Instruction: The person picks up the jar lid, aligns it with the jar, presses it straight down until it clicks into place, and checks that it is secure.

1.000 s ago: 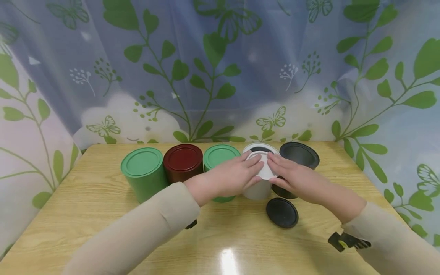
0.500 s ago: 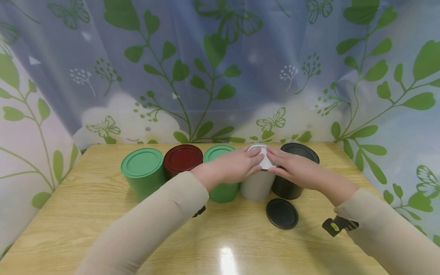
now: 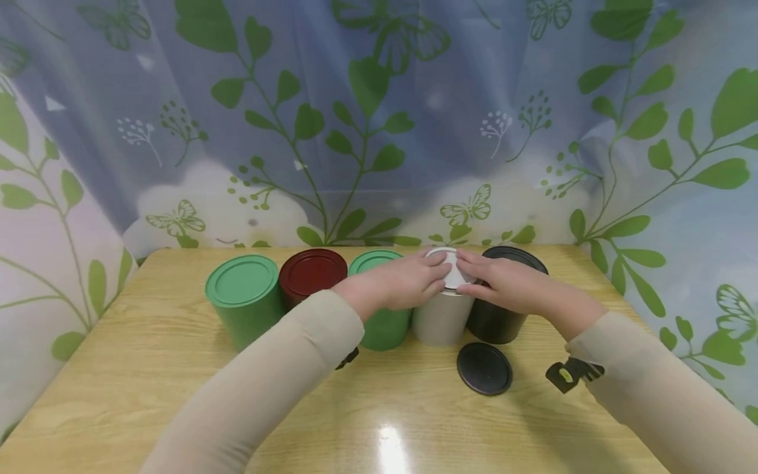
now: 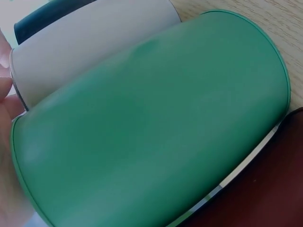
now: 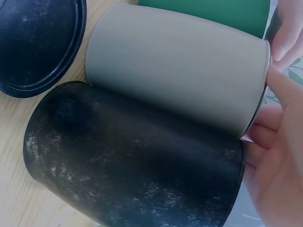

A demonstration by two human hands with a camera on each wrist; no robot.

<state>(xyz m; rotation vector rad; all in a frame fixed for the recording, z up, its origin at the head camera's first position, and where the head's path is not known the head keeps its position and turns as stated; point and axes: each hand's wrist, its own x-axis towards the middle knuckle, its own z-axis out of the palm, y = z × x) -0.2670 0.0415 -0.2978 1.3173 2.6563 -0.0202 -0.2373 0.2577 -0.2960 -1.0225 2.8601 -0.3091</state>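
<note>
Left hand [image 3: 410, 280] and right hand [image 3: 505, 282], each grip unclenched, touch a smooth, round white lid [image 3: 454, 274]

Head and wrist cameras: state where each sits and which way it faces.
Head: on the head, facing forward and down at the table; sleeves, left grip and right grip show.
Left wrist: on that wrist, facing the green can; left grip at the left edge.
Right wrist: on that wrist, facing the black can; right grip at the right edge.
Both wrist views share the pale can.
</note>
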